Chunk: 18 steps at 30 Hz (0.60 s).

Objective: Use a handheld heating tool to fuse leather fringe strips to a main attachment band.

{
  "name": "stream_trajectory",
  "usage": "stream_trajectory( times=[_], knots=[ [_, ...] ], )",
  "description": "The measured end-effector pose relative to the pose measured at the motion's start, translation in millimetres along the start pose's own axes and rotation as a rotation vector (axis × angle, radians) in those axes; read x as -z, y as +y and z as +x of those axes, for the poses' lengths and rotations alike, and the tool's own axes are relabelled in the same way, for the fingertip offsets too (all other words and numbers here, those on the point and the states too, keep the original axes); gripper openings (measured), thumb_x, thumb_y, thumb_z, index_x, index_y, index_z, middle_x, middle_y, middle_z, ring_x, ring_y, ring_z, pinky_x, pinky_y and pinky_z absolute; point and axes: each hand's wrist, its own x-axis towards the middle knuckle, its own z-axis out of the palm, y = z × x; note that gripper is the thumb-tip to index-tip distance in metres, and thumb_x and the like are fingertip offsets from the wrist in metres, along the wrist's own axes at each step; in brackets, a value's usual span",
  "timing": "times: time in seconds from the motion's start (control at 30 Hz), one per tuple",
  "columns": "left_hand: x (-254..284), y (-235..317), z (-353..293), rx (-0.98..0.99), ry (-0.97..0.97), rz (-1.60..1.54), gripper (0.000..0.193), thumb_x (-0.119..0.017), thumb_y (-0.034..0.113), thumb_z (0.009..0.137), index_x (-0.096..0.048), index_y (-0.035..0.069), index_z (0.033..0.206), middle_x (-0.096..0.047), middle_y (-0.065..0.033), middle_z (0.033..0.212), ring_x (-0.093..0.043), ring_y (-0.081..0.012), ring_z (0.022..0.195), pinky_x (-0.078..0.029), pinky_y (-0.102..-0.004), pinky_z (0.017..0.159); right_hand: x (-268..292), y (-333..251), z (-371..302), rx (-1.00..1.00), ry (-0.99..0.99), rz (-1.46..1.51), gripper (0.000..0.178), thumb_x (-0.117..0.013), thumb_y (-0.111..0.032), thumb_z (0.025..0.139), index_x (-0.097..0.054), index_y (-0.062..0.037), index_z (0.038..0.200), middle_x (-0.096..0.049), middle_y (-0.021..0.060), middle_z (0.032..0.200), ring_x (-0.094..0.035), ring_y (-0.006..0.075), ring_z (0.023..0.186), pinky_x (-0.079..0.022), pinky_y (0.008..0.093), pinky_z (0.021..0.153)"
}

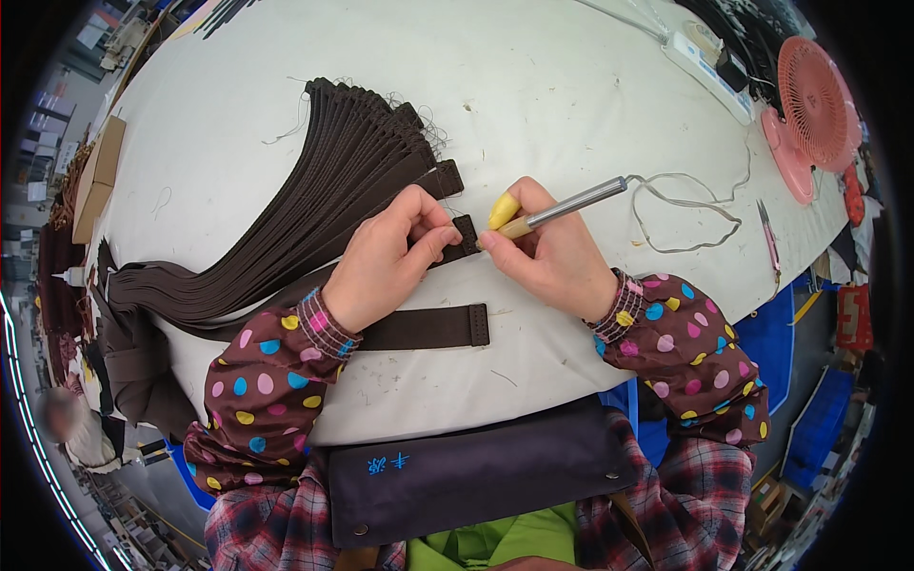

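Observation:
My left hand [386, 252] is closed in a pinch at the stitched end of a dark brown webbing strap [466, 234], which pokes out past my fingertips. Close beside that end, my right hand [552, 252] grips a corded pen-shaped tool [579, 201] with a metal barrel and a tan front part. A yellow cover [503, 210] sits on one right fingertip. The tool's tip is hidden by my fingers. A fanned bundle of similar straps [314, 190] lies left of my hands, loose threads at its ends. Nearer me lies a separate strap [428, 327], partly under my left forearm.
The tool's grey cord [657, 233] loops across the white table [571, 95]. A white power strip [706, 76] and pink fan [815, 100] stand at the far right, near pink-handled tweezers [769, 238]. A cardboard box [98, 181] is at the left edge, and a person [86, 428] beyond.

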Motion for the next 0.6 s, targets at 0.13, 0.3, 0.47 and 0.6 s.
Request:
stream_trajectory(
  times=[0.13,0.3,0.47,0.6],
  knots=[
    [2.9,12.6,1.2,0.067,-0.022,0.012,0.010,-0.059,0.007,0.087,-0.052,0.002,0.093,-0.060,-0.0074,0.085,-0.062,-0.0176,0.071,-0.048,-0.0295,0.063,2.0,3.1,-0.6,0.041,0.042,0.087,0.018,-0.060,-0.005,0.086,-0.042,-0.0040,0.089,-0.049,-0.0015,0.073,-0.044,0.0014,0.062,-0.036,0.0186,0.051],
    [13.9,17.2,16.0,-0.311,-0.202,0.525,0.018,-0.066,0.009,0.080,-0.058,0.007,0.096,-0.056,-0.0078,0.087,-0.058,-0.0229,0.074,-0.048,-0.0326,0.065,4.1,5.9,-1.1,0.069,0.080,0.068,0.022,-0.062,-0.011,0.084,-0.042,-0.0028,0.087,-0.054,0.0037,0.065,-0.048,0.0066,0.055,-0.039,0.0235,0.049],
    [20.6,15.3,29.5,-0.364,-0.314,0.571,0.020,-0.069,0.006,0.078,-0.058,0.006,0.095,-0.056,-0.0063,0.085,-0.057,-0.0206,0.074,-0.048,-0.0308,0.065,4.5,5.9,-1.8,0.064,0.077,0.078,0.021,-0.061,-0.010,0.084,-0.042,-0.0029,0.087,-0.053,0.0031,0.065,-0.048,0.0062,0.055,-0.038,0.0232,0.049],
    [17.7,17.6,19.0,-0.246,-0.277,0.476,0.020,-0.068,0.012,0.079,-0.056,0.008,0.094,-0.057,-0.0071,0.086,-0.059,-0.0249,0.076,-0.048,-0.0335,0.066,6.6,6.5,-3.1,0.032,0.045,0.112,0.017,-0.060,-0.006,0.086,-0.043,-0.0037,0.090,-0.052,0.0001,0.075,-0.046,0.0021,0.064,-0.037,0.0187,0.053]
  ],
)
